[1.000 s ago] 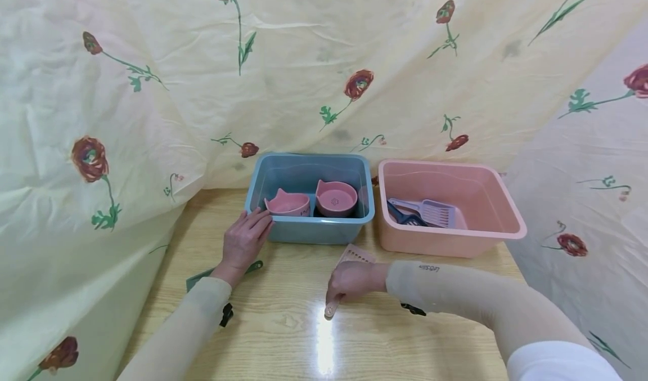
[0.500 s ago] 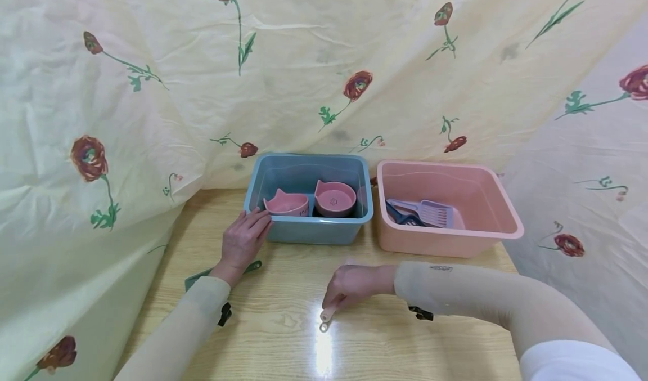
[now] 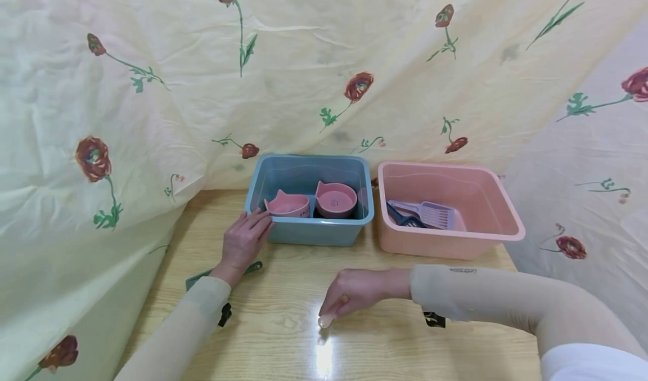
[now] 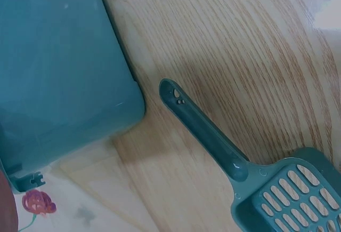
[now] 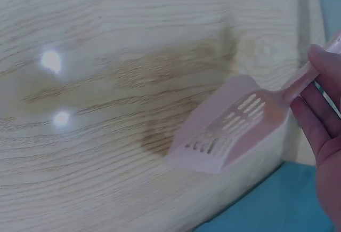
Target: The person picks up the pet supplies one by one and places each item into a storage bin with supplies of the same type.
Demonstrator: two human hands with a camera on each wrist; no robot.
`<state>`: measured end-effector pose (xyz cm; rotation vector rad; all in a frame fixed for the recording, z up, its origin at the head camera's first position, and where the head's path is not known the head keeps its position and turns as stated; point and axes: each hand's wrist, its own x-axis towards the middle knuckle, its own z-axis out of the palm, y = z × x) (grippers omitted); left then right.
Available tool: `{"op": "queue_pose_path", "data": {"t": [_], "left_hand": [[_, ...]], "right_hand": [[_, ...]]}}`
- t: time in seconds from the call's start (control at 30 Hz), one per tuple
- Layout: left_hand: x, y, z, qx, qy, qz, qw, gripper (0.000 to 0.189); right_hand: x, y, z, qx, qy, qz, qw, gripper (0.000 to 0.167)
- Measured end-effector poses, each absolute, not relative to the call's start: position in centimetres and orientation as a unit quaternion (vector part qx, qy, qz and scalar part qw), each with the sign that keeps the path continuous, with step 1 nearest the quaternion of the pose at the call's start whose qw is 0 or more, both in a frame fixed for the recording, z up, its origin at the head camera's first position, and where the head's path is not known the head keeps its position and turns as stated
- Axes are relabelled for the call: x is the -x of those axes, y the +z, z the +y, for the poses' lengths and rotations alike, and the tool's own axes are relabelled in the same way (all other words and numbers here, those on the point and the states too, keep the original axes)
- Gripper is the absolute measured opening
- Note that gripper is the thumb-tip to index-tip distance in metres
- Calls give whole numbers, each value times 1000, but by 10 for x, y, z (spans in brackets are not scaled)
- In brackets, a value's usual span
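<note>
In the head view my left hand [image 3: 245, 240] rests on the front left corner of a blue litter box [image 3: 316, 234]. A green slotted litter scoop [image 4: 210, 138] lies on the wood near it, partly under my left forearm in the head view. My right hand [image 3: 356, 291] grips a pale pink litter scoop [image 5: 224, 136] by its handle, thumb on one side and fingers on the other in the right wrist view. That scoop's slotted pan is mostly hidden by my hand in the head view. Two pink cat-eared bowls, one left [image 3: 288, 204] and one right [image 3: 336, 200], sit inside the blue box.
A pink litter box [image 3: 450, 243] stands right of the blue one. Inside it lie a lilac scoop [image 3: 436, 215] and a dark blue scoop [image 3: 402, 216]. Floral cloth [image 3: 304, 60] hangs behind and at both sides of the wooden table [image 3: 273, 336].
My right hand has drawn the pink scoop back toward me, and its pan has gone from sight in the head view. My left hand stays on the blue box.
</note>
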<state>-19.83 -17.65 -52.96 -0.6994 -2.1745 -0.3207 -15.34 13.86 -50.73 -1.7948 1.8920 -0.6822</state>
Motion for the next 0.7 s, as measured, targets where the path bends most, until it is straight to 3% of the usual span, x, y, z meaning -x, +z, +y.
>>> {"op": "queue_pose_path", "data": {"t": [0.37,0.7], "left_hand": [[198,-531,-176,280,-131,-859,407,34],[197,-532,-176,282,-132,-860,404,34]], "right_hand": [[142,-451,133,557,-364,702,255,29],[161,-405,153,466,-538,653,259,34]]}}
